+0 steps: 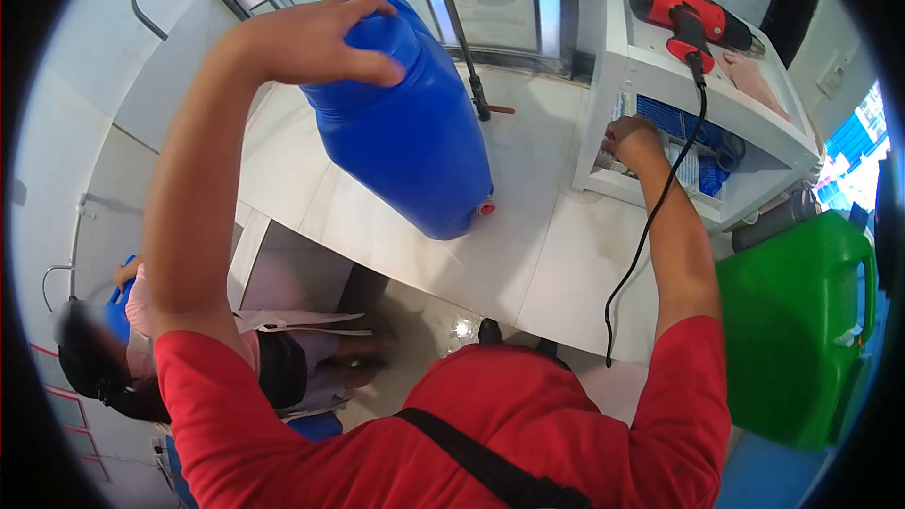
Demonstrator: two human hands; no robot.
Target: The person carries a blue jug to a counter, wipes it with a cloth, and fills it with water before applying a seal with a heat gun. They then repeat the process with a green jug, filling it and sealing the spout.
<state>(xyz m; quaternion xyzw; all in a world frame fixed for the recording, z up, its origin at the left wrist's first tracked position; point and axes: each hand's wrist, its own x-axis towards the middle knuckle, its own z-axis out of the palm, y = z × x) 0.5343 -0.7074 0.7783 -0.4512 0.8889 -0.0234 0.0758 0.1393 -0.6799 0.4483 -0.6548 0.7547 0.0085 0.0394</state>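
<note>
Blue plastic jerrycan (410,132) on the white tiled counter (566,236), left of the shelf unit, and the person's left hand (335,38) has hold of it! That hand spans the ribbed end, thumb on the near side and fingers bent over the far side, gripping the plastic. A small red cap (486,206) pokes out at the opposite end, low by the counter; whether the container is upright or tilted is hard to call from this angle. Over to the right hand (633,139), reaching into the open compartment of the white shelf unit (608,52), fingers curled in by a white basket (630,168); whether they have closed on anything cannot be told. Packed beside that hand are blue packets (665,116) and some grey-handled scissors (729,150). Up top lies a red-and-black heat gun (693,19), its black cord (649,231) dropping past the right forearm and across the counter, with a pinkish cloth (751,83) just beside the nozzle. Behind the jerrycan, a metal rod (462,28) comes down to the counter near an orange-brown lever (501,109). Far right, a big green jerrycan (787,330); far left, another person (141,349), bent low beside the counter.
</note>
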